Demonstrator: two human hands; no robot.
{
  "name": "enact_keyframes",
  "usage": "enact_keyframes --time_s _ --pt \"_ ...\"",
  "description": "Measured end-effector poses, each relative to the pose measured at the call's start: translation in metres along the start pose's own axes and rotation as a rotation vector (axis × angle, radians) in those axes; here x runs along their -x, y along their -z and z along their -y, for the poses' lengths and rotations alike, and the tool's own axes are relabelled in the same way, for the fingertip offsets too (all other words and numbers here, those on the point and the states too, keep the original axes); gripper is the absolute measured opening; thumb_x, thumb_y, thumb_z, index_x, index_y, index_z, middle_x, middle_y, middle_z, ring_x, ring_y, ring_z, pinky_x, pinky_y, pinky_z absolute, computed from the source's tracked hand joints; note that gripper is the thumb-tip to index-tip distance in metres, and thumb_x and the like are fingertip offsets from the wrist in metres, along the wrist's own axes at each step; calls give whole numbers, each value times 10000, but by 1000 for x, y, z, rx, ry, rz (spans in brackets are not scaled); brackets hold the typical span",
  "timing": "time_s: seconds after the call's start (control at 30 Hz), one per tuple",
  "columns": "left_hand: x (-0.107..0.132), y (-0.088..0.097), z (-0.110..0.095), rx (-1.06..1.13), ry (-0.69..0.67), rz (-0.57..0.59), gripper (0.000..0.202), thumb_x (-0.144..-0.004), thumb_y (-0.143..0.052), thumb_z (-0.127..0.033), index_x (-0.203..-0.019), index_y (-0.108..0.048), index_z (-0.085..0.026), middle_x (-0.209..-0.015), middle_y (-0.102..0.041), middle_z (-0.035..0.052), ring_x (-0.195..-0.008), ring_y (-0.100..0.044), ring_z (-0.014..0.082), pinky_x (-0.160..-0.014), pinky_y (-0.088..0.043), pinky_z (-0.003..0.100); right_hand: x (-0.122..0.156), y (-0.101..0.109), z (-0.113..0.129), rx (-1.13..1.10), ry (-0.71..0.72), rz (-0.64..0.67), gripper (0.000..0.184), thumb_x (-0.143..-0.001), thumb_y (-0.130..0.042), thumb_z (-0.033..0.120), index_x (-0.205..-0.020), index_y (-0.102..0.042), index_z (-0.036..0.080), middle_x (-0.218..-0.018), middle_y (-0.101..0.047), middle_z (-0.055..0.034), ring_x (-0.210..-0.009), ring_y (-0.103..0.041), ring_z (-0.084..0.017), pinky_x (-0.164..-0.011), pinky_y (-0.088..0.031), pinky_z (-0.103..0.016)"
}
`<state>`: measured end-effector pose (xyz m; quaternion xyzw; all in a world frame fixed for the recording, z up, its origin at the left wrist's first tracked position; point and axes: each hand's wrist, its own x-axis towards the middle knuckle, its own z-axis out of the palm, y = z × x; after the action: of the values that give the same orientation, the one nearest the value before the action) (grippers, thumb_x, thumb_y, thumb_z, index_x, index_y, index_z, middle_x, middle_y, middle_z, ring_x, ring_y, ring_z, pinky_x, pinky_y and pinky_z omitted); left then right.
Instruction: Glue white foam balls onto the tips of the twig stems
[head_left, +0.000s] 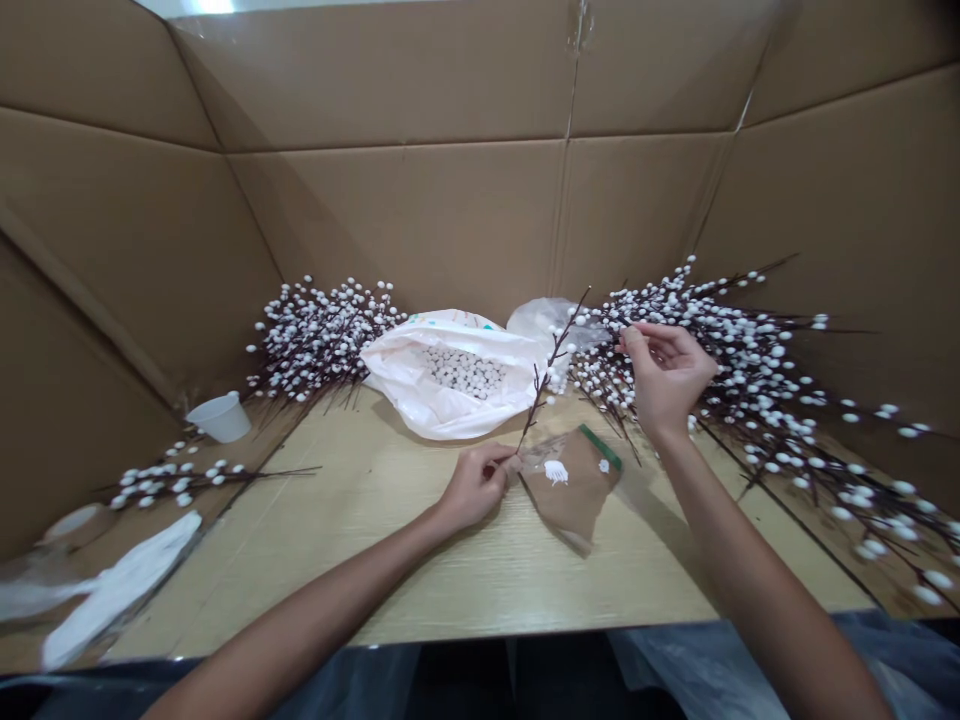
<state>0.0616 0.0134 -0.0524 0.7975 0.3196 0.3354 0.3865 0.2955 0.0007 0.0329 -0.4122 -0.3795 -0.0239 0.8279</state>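
Observation:
My left hand (474, 484) is closed on the lower end of a thin dark twig (532, 407), which leans up and to the right. A few white berries sit near its middle. My right hand (667, 375) is raised to the right of the twig, thumb and fingertips pinched together; whatever is between them is too small to make out. Under and beside the twig lies a piece of brown cardboard (566, 507) with white smears of paste (556, 471) and a green edge. Behind it rests an open white bag (405, 395) with many loose white berries (465, 372) inside.
Berry branches are heaped at the back left (319, 335) and along the right (757, 370). At left are a white cup (225, 418), a small berry branch (180, 483) and a white folded strip (124, 585). Tall cardboard walls (405, 220) enclose the wooden table (420, 600).

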Motion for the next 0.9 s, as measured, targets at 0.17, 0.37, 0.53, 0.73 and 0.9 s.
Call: enact_keyframes --time_s 0.17,0.37,0.53,0.73,0.9 --pt "0 0 1 2 1 2 268 -885 -488 -271 -870 -712 -124 -821 -700 56 -609 -552 123 -556 -439 211 8 0 -1 72 -36 102 190 -714 -703 299 -807 -678 135 -689 -668 -30 -604 -640 -151 -606 -526 -286" --pt "-1 0 -2 5 0 -26 294 -881 -504 -316 -865 -717 -113 -793 -700 54 -572 -528 117 -527 -416 209 42 34 6 372 -131 355 219 -737 -646 338 -823 -696 143 -748 -702 -63 -641 -647 -174 -626 -531 -302" --pt "-3 -3 -1 32 -5 -29 282 -865 -523 -312 -863 -716 -107 -833 -708 57 -568 -523 110 -516 -414 204 70 88 7 641 -230 486 266 -764 -580 370 -827 -698 140 -815 -726 -100 -657 -655 -201 -647 -535 -332" --pt "-5 -5 0 40 -10 -50 282 -848 -538 -313 -874 -720 -99 -856 -719 66 -609 -555 121 -524 -441 202 83 108 1 686 -298 548 288 -757 -550 369 -794 -697 123 -758 -720 -110 -609 -649 -200 -581 -519 -301" --pt "-4 -7 0 59 12 -62 297 -831 -546 -321 -920 -723 -99 -933 -729 89 -628 -583 136 -519 -465 214 84 109 3 759 -284 547 253 -734 -539 323 -771 -701 132 -728 -716 -108 -628 -644 -208 -610 -502 -303"
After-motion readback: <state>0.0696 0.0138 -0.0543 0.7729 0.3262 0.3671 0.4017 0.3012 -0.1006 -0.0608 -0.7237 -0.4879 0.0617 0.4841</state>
